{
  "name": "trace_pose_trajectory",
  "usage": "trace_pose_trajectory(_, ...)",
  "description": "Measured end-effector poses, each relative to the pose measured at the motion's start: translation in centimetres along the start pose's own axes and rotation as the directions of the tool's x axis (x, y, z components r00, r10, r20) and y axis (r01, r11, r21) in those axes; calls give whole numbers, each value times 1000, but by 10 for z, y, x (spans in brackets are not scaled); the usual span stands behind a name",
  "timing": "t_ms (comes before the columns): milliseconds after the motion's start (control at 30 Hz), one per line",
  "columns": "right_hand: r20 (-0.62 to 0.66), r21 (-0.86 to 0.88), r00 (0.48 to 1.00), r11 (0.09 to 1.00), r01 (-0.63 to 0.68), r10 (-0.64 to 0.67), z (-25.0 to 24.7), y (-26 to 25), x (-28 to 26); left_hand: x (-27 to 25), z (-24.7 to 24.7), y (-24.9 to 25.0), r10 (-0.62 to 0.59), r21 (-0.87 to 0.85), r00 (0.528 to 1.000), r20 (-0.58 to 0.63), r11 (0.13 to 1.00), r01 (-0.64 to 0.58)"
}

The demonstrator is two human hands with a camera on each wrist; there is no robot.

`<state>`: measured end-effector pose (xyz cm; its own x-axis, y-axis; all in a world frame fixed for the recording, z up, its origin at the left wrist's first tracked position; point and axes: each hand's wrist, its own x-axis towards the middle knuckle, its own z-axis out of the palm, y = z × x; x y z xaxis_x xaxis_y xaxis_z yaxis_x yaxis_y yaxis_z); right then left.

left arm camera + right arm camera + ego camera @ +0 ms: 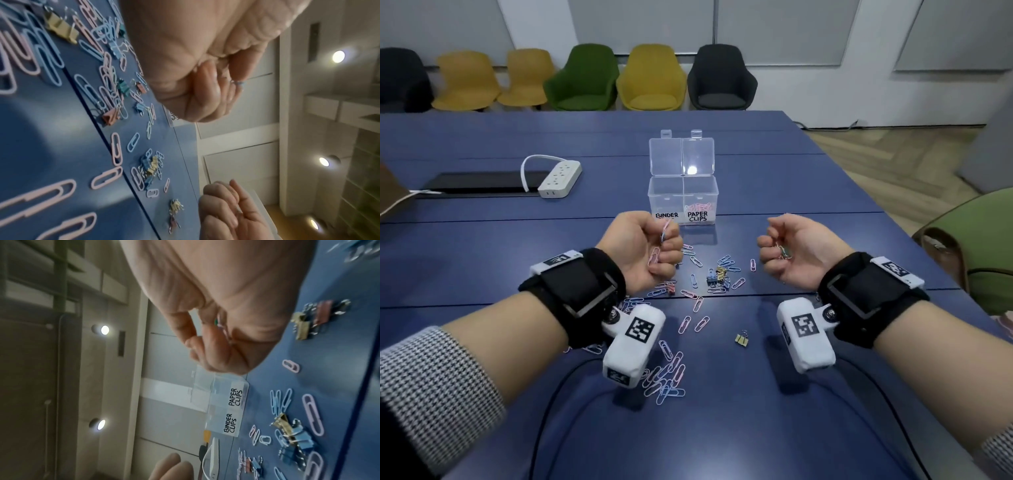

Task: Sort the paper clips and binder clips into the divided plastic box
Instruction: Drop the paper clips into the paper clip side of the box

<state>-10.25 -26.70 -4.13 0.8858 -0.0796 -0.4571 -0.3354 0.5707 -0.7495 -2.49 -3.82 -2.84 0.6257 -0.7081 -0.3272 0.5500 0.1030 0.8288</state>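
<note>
Left fingers: clearly curled into a loose fist, the left hand pinches pastel blue and pink wire paper clips; one blue end pokes up past the fingertips, a pink one hangs below the palm.
Right fingers: the right hand is also curled, palm turned inward, grasping a small bunch of clips with green and metal parts; whether these are binder clips or paper clips cannot be told.
Hand position: both hands are raised above the dark blue surface, just in front of the box, well apart from each other.
Loose clips: pink and blue paper clips lie scattered on the surface beneath and between the wrists; a cluster of small blue and gold binder clips lies between the hands, and a pair of gold binder clips lies apart, nearer the person.
Box: the clear divided plastic box stands upright beyond the hands with its lids open; its left compartment is labelled BINDER, its right PAPER CLIPS, and the right one holds pink clips.
Wrists: black straps carry white camera units with printed markers.
Further out: a white power strip lies to the left, and a row of yellow, green and dark chairs lines the far wall.
</note>
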Motion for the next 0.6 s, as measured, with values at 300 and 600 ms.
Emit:
trace_pose_trajectory(300,79,-871,993,479,111,-88,32,9,-2,-1,-9,2,-148,223,978,-146,959,178)
trace_pose_trajectory(600,442,-715,885,-539,446,146,73,41,-15,-36,-20,-14,-133,887,987,-90,440,140)
